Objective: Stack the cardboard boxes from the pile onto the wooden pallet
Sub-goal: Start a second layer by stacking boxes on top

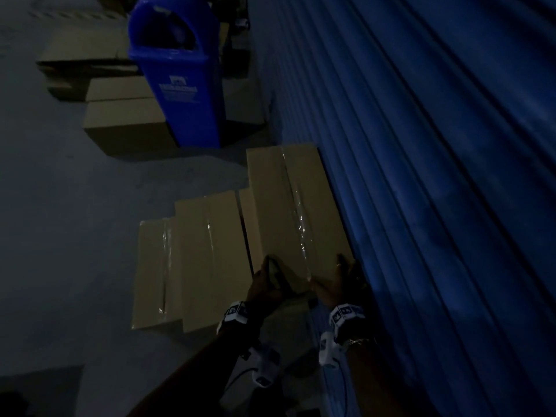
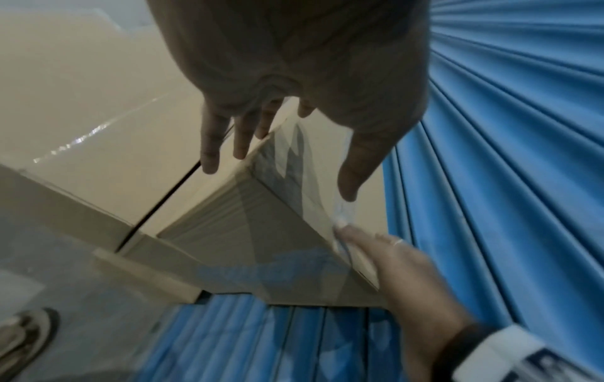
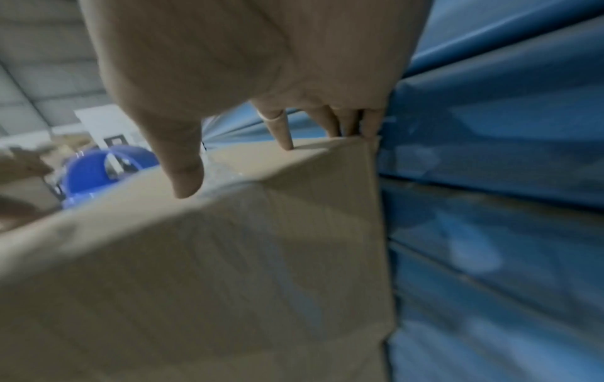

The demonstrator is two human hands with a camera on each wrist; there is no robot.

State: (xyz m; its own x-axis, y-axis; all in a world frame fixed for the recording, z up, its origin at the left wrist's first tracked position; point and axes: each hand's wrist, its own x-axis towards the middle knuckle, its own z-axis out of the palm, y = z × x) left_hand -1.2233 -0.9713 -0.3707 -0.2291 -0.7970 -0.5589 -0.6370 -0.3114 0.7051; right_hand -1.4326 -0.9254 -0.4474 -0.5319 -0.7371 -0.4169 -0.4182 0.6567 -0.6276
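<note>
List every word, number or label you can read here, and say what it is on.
Nothing reads clearly.
Bin: white printed label, too blurred to read.
Box: faint blue marks on its side, print or reflection, unreadable.
Left wrist band and right wrist band: black-and-white marks, too small to read.

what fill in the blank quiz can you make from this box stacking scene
The left hand and right hand both touch the ___ end of the taped box.
The shutter runs along that box's ___ side.
The bin and the shutter are both ___.
The ring is on the ___ hand.
Missing words: near; right; blue; right.
</note>
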